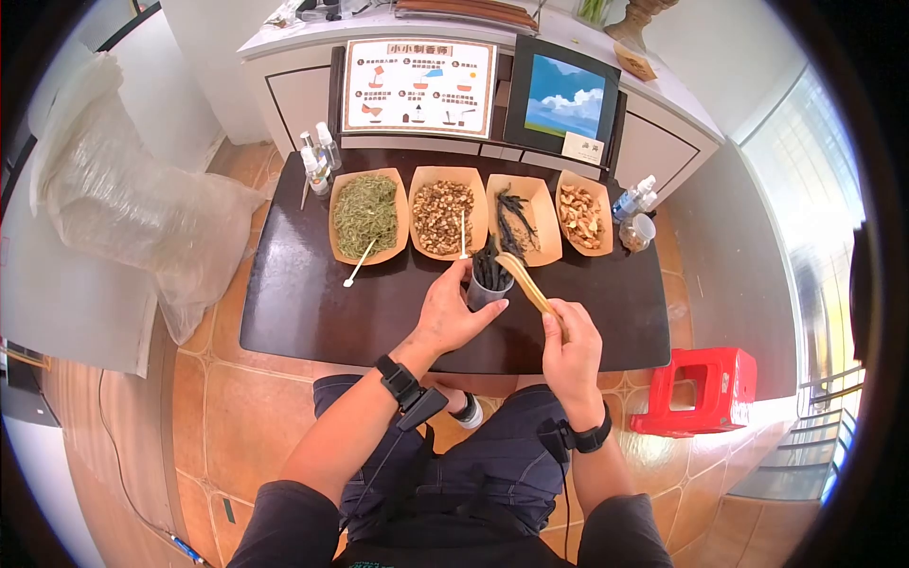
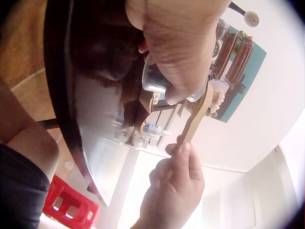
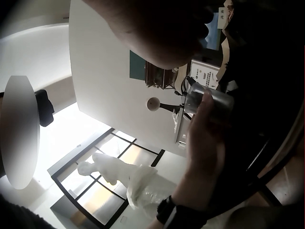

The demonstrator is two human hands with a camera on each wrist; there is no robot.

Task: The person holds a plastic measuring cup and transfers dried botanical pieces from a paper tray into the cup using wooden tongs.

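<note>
Left hand (image 1: pixel 453 312) wraps a small metal cup (image 1: pixel 486 292) stuffed with dark pods (image 1: pixel 489 269), cup standing on the dark table (image 1: pixel 303 303). Right hand (image 1: pixel 571 343) pinches wooden tongs (image 1: pixel 526 280) at the rear end, tips just beside the cup's rim, right of the left grip. Beyond the cup, four kraft trays (image 1: pixel 533 223) in a row; white spoon (image 1: pixel 361 264) left of the grip.

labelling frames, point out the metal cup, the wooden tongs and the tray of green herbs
metal cup (image 1: pixel 485 293): head view, on its side wall
wooden tongs (image 1: pixel 524 279): head view, mid-length
tray of green herbs (image 1: pixel 337 204): head view, left rim
</note>
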